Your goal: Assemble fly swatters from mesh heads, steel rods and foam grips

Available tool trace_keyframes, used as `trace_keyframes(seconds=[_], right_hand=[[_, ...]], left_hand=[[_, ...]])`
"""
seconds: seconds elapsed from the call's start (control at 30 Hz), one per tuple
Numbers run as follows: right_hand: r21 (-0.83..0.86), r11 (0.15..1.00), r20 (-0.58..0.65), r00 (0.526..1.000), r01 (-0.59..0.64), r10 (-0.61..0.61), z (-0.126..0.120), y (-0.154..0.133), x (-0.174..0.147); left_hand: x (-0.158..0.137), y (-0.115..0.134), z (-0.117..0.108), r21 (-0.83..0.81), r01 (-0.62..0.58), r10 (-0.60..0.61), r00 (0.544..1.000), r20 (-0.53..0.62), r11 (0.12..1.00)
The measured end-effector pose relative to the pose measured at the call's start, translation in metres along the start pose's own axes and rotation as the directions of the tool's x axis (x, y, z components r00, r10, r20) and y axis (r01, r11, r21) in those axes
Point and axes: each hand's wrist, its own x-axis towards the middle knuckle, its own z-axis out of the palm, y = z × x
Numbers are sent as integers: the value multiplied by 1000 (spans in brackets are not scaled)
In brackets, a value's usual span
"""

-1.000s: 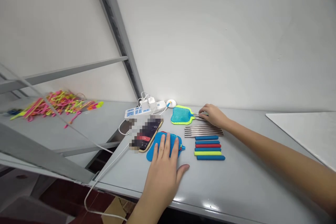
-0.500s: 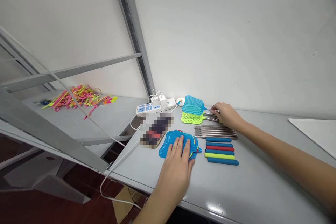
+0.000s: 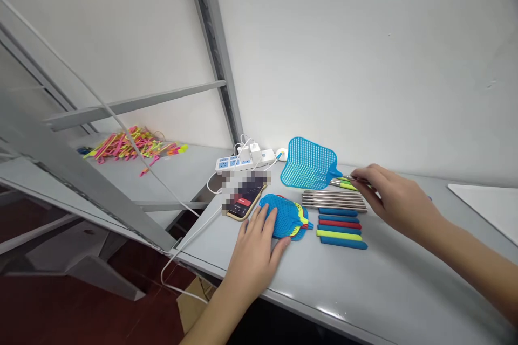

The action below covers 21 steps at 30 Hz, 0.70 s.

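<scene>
My right hand (image 3: 394,194) is closed round the metal shaft of a blue fly swatter (image 3: 309,164), whose perforated head is raised above the back of the table. Behind that head, shafts and a bit of lime green show, mostly hidden. With its fingers stretched out, my left hand (image 3: 254,250) rests against the near left edge of a stack of loose swatter heads (image 3: 281,215), blue on top with yellow and red beneath. Several metal rods (image 3: 334,200) lie side by side below the raised swatter. In front of them is a row of blue, red and yellow-green handle sleeves (image 3: 339,233).
A phone (image 3: 246,199) lies left of the stack, partly blurred out. Behind it sits a white power strip (image 3: 245,161) with chargers and trailing cables. Bright plastic pieces (image 3: 129,145) are heaped on the left-hand surface, beyond a grey metal frame (image 3: 220,48). A white panel (image 3: 485,207) lies far right.
My right hand has lifted the blue swatter and brought it toward me and to the right. My left hand has slid left and nearer, off the middle of the stack to its edge.
</scene>
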Motion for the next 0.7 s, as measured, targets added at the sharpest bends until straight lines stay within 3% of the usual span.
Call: trace_keyframes(seconds=[0.37, 0.7], right_hand=[[-97, 992, 36, 997, 77, -74, -11, 10, -41], [15, 984, -21, 984, -177, 177, -26, 3, -65]], left_hand=[[6, 2, 2, -158, 28, -26, 1000, 12, 987], [8, 0, 0, -298, 82, -68, 996, 58, 951]])
